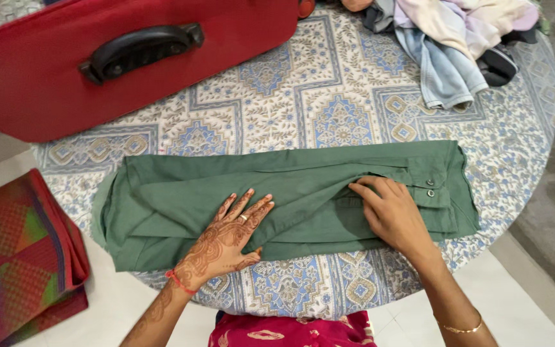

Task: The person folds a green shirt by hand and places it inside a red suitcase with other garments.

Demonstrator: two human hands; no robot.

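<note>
Two hands lay on a green shirt folded lengthwise across the table centre. Left hand pressed flat, fingers spread, at 7 o'clock. Right hand at 4 o'clock, fingers half-curled, tips tucked under a fold by the buttoned cuff — grip uncertain. Judged: mid-fold, smoothing; next calls for a crosswise fold. Suitcase at 11, clothes pile at 1.

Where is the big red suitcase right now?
In the head view, the red suitcase sits at the top left on the patterned table, beyond the green shirt and across from the pile of clothes.
</note>
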